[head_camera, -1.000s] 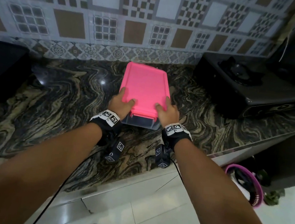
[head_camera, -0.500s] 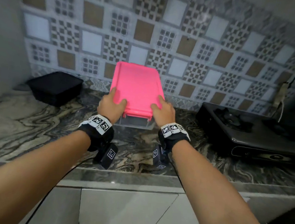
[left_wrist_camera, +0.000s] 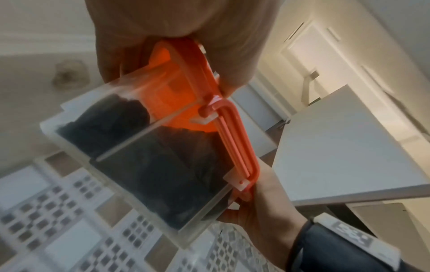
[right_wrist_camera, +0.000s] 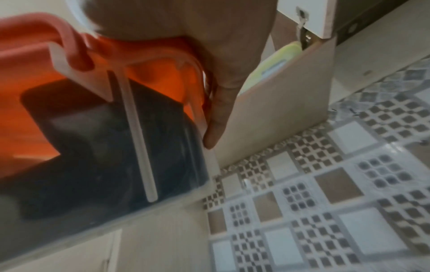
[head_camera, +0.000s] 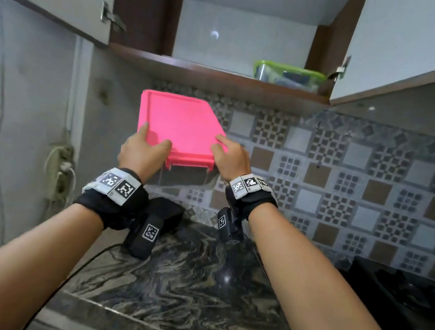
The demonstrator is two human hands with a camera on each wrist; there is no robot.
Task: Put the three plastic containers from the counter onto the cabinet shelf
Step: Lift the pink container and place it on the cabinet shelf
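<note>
Both hands grasp a pink-lidded clear container (head_camera: 180,125) in the air, below the open cabinet shelf (head_camera: 215,79) and above the marbled table (head_camera: 197,284). The left hand (head_camera: 142,150) and right hand (head_camera: 230,158) clasp its near corners, thumbs on the lid. Up and right of the right hand, a green-lidded container (head_camera: 286,76) sits on the shelf. Only the wrist views show dark contents (left_wrist_camera: 149,165) through the clear walls. A black container (head_camera: 167,213) sits on the table beneath the left wrist.
</note>
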